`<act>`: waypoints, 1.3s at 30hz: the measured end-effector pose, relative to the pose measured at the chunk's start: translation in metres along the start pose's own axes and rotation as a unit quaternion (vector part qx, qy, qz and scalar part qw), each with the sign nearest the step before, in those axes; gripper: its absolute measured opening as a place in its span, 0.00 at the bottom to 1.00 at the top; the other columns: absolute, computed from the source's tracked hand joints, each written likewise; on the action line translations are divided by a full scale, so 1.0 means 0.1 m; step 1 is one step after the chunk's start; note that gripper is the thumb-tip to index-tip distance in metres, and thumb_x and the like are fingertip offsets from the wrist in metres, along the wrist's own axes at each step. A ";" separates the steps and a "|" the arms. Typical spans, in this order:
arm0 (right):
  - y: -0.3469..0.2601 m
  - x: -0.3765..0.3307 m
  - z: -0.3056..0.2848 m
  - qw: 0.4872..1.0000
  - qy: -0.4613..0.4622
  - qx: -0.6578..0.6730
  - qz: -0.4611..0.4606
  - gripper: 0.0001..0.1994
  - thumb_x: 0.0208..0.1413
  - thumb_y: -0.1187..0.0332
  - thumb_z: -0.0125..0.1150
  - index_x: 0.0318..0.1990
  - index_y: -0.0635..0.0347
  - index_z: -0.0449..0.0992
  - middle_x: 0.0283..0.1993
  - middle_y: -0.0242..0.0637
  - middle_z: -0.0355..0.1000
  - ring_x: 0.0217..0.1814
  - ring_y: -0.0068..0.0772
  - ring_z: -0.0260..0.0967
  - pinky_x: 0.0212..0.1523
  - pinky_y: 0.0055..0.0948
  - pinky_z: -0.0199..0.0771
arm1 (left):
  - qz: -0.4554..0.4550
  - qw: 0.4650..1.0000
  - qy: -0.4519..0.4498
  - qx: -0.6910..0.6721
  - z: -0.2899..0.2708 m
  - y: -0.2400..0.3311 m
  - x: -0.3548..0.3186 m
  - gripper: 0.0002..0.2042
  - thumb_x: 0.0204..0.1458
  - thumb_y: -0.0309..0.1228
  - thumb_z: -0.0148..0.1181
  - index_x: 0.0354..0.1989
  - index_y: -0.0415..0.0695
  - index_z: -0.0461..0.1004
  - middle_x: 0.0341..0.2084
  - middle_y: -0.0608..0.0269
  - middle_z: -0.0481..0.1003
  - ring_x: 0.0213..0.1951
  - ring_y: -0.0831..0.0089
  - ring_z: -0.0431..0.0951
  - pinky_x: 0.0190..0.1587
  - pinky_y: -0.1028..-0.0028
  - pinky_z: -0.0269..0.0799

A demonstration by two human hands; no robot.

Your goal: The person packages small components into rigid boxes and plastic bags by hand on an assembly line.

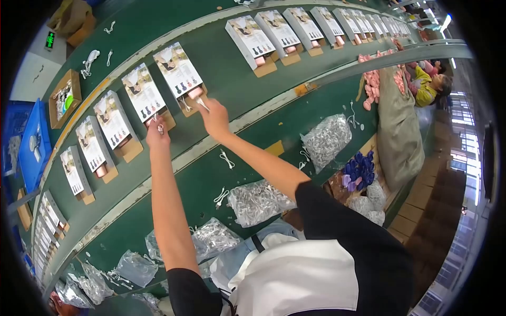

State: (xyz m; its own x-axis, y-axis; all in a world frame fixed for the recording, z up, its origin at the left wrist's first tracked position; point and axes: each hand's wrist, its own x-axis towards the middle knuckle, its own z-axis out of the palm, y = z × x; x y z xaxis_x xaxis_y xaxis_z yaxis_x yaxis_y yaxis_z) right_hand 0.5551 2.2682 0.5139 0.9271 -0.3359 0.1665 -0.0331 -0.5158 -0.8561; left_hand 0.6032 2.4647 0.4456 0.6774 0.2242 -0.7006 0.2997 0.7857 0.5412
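Green conveyor belt [226, 68] runs across the whole view, carrying a line of open product boxes, lids up. I'm reaching over the near rail [253, 113] with both arms.

Progress, my read: the box under my right hand [215, 117] and the box under my left hand [157, 131] are the ones being loaded; boxes further right look the same, can't tell if cords are in. Plenty left: several clear bags of white cords [258, 201] on the near table.

Right fingers pinch a small white cord [202, 104] over the box tray [185, 100]. Left fingers pinch another white cord [159, 125] at the next box [149, 100].

Room: boxes sit close together with narrow gaps. Loose cords [226, 158] lie on the table near my right forearm.
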 end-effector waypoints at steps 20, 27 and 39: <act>0.28 -1.32 -0.63 0.859 -0.298 -0.409 -0.077 0.12 0.45 0.59 0.63 0.28 0.58 0.73 0.21 0.38 0.73 0.26 0.40 0.75 0.26 0.36 0.73 | -0.079 0.990 0.117 -0.012 0.73 -0.34 -0.13 0.14 0.45 0.23 0.67 0.39 0.43 0.69 0.31 0.62 0.76 0.28 0.68 0.77 0.26 0.66 0.71; -0.17 -1.01 -0.25 0.925 -0.326 -0.186 -0.058 0.10 0.51 0.62 0.58 0.31 0.60 0.75 0.25 0.49 0.73 0.29 0.55 0.72 0.28 0.46 0.71 | 0.056 0.975 -0.011 0.215 -0.16 0.08 -1.34 0.24 0.57 0.45 0.54 0.58 0.47 0.62 0.59 0.61 0.62 0.63 0.67 0.57 0.64 0.57 0.48; -1.15 -1.25 1.58 0.863 -0.486 0.038 0.131 0.21 0.58 0.57 0.51 0.28 0.72 0.75 0.26 0.48 0.75 0.27 0.39 0.74 0.33 0.35 0.73 | 0.113 0.945 -0.074 0.298 -1.69 0.90 -1.32 0.18 0.58 0.33 0.56 0.52 0.32 0.68 0.33 0.56 0.77 0.34 0.72 0.78 0.38 0.75 0.75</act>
State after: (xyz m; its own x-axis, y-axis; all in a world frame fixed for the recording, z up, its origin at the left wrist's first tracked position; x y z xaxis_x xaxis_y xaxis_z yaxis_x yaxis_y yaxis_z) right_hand 0.5017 2.4941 0.5137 0.7683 0.4065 -0.4945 -0.2981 -0.4565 -0.8383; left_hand 0.4272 2.6032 0.5082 0.8423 0.2299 -0.4875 0.4321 0.2525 0.8657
